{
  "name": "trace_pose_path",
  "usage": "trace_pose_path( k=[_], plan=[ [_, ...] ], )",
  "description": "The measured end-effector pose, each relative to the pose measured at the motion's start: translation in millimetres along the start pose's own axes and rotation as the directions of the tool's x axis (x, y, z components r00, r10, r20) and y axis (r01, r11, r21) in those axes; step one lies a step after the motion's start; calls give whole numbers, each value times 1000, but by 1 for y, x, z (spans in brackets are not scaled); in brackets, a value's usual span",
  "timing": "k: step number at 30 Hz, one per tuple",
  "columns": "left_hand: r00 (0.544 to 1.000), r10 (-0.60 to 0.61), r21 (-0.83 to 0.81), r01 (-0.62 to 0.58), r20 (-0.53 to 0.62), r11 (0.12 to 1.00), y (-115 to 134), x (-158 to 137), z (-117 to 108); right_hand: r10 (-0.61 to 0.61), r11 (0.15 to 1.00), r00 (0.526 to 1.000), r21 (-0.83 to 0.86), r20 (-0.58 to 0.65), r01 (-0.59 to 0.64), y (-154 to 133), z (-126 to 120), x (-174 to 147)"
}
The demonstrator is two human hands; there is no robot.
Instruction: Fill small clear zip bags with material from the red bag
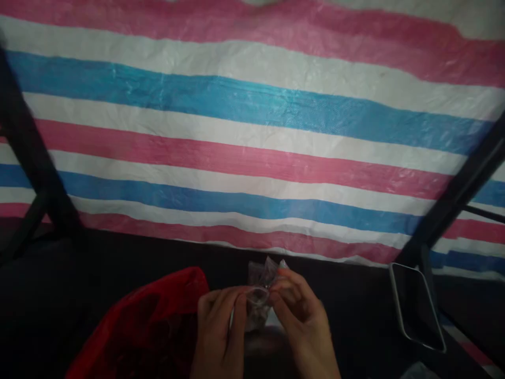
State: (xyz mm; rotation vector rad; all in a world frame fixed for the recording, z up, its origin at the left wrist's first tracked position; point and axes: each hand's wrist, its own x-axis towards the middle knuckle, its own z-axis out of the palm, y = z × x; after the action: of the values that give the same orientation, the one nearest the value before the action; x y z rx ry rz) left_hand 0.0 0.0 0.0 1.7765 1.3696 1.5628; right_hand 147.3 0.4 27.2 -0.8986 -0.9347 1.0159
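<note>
Both my hands meet low in the middle of the picture over a dark surface. My left hand (219, 329) and my right hand (303, 321) pinch a small clear plastic bag (262, 284) between their fingertips, its crinkled top sticking up above the fingers. What is inside the bag is too dim to tell. A red plastic bag (150, 321) lies just left of my left hand, touching or nearly touching the wrist.
A striped pink, blue and white tarp (252, 137) fills the upper picture like a wall. Dark frame bars (35, 158) slant at the left and a dark frame bar (453, 200) at the right. A phone with a dark screen (418, 308) lies at the right.
</note>
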Motion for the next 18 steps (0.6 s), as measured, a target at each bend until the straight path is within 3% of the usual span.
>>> trace_pose_path(
  k=[5,12,18],
  plan=[
    [995,-58,-45,62,79,997,-2,7,-13,-4,999,1000,-35,-1,4,1,6,-5],
    [991,-37,-92,49,126,995,1,2,-27,65,991,998,-117,-8,-66,11,11,-11],
    [994,-15,-106,27,111,994,-4,5,-35,-37,989,999,-139,20,39,26,14,-15]
  ],
)
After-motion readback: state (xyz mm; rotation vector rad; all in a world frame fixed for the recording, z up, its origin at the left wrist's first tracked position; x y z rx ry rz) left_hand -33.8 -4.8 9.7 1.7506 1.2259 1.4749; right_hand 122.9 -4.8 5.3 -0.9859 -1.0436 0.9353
